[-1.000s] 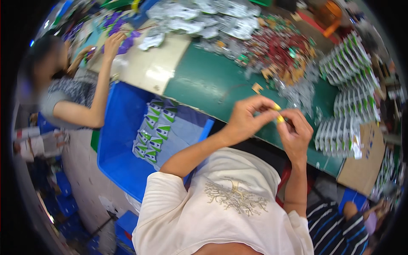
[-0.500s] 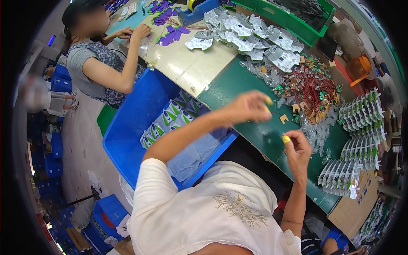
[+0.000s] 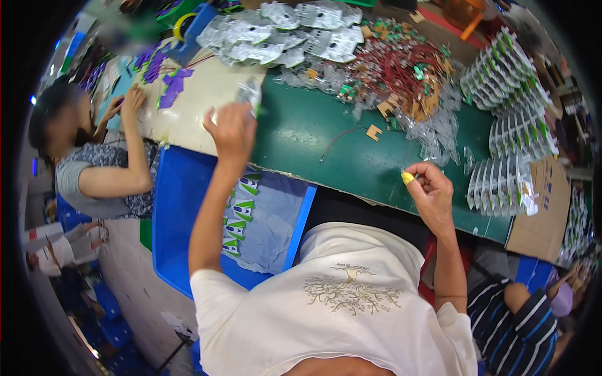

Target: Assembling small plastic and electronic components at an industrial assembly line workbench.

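My left hand (image 3: pixel 233 133) is over the seam between the pale tabletop and the green one, blurred by motion. Its fingers are closed on a silvery-white plastic shell (image 3: pixel 249 94) with a green edge, which sticks up beyond them. My right hand (image 3: pixel 433 193) is above the front of the green tabletop (image 3: pixel 295 135). Yellow tape wraps its thumb tip, and the fingers are curled in a pinch. Anything between them is too small or hidden. On the tabletop between my hands lie a small tan notched piece (image 3: pixel 374 132) and a thin red wire (image 3: pixel 337 139).
Silvery shells (image 3: pixel 257 41) are heaped at the back, beside a pile of red wires (image 3: pixel 407 72) and clear plastic pieces (image 3: pixel 433 138). Stacked shells (image 3: pixel 498 186) stand at right. A blue bin (image 3: pixel 175 213) holds white-and-green parts. A co-worker (image 3: pixel 100 169) sits at left.
My left hand has moved from the green tabletop's middle to its left end and now holds a shell. My right hand keeps its pinch. The whole view has turned.
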A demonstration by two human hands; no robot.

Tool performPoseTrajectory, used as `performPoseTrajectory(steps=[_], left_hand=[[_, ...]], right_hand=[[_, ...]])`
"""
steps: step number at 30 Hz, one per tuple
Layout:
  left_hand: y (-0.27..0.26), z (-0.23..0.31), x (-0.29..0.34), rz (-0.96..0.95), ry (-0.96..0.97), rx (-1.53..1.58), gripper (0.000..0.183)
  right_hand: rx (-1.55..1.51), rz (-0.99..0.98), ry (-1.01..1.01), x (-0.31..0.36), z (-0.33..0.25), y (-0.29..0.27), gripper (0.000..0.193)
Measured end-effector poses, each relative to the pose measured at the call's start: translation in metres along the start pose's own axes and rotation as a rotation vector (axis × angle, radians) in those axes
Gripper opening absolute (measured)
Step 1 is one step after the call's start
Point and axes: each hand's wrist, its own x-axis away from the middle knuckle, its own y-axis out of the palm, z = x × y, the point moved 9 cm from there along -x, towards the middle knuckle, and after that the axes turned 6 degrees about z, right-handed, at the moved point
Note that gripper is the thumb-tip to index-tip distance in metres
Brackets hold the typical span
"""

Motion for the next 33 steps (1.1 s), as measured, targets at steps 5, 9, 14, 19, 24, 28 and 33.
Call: performPoseTrajectory(steps=[5,9,14,19,24,28,33], left_hand=[[-0.051,0.172,0.057,-0.071,0.283,0.352,0.018],[-0.030,0.228,0.074,-0.162,0.387,0.446,0.026],[-0.004,0.230,0.074,-0.309,0.242,0.526,0.042],[-0.001,0.230,0.068,-0.322,0.283,0.566,0.042],[0.009,0.197,0.030,-0.318,0.057,1.101,0.029],[0.040,0.156,-0.014,-0.004,-0.130,0.703,0.024],[0.071,0.154,-0.028,-0.057,-0.219,0.543,0.030]], right_hand=[[0.148,-0.014,-0.073,0.003,-0.007,-0.013,0.008],[0.236,-0.058,-0.144,0.012,-0.015,-0.009,0.010],[0.355,-0.084,-0.404,0.020,-0.022,0.021,0.014],[0.580,-0.115,-0.621,0.018,-0.030,0.050,0.015],[0.624,-0.258,-0.589,0.020,-0.024,0.057,0.021],[0.614,-0.235,-0.609,0.021,-0.026,0.059,0.020],[0.605,-0.181,-0.571,0.022,-0.028,0.056,0.020]])
